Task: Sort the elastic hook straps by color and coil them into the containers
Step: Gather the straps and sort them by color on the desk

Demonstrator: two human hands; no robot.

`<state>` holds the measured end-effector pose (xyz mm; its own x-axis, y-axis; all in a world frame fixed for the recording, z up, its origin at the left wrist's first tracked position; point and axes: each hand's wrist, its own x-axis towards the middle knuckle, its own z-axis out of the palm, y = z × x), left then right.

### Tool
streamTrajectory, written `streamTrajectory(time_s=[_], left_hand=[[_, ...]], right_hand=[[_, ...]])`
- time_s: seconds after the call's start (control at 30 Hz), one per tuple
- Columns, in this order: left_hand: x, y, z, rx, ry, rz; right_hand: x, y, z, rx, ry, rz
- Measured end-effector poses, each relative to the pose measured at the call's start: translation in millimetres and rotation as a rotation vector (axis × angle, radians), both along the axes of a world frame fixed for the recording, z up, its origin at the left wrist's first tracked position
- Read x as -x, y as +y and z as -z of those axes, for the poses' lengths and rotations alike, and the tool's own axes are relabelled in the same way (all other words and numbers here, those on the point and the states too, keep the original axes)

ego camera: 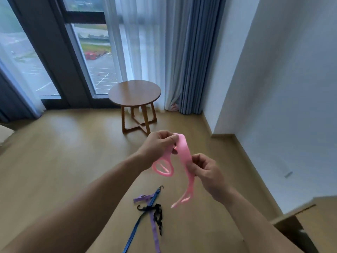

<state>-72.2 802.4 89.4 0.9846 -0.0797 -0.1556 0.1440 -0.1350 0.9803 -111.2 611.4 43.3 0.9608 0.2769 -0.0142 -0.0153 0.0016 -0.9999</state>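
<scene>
left hand [158,145] and right hand [207,172] pinch the flat pink elastic strap [184,150]: light, limp; grip mid-band, ends hang toward 6 o'clock.

1 wide-angle camera on the head looks forward and down toward the floor [63,161].

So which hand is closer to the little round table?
Left. The left hand is just below the table in view; the right hand is lower and further right.
</scene>
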Motion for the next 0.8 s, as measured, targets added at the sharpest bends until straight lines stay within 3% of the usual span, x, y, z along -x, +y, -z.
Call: streamTrajectory(time_s=[0.13,0.23,0.43,0.57,0.8], left_hand=[[-0.2,-52.2,-15.0,0.018,-0.039,0.08],[10.5,-104.1,-15.3,-0.088,-0.022,0.206],[43.8,-220.3,-3.2,-0.158,0.095,0.44],[61.7,-279.5,8.4,0.016,0.221,0.477],[82.6,-381.2,17.1,-0.005,0.117,0.587]], right_hand=[[16.5,-57.8,-28.1,-0.016,-0.115,0.139],[32.4,-109.2,-45.2,0.012,-0.151,0.214],[76.2,-220.2,-47.3,-0.066,-0.037,0.326],[105.8,-290.9,-38.0,-0.192,0.103,0.419],[170.8,-378.6,-31.1,0.047,0.029,0.715]])
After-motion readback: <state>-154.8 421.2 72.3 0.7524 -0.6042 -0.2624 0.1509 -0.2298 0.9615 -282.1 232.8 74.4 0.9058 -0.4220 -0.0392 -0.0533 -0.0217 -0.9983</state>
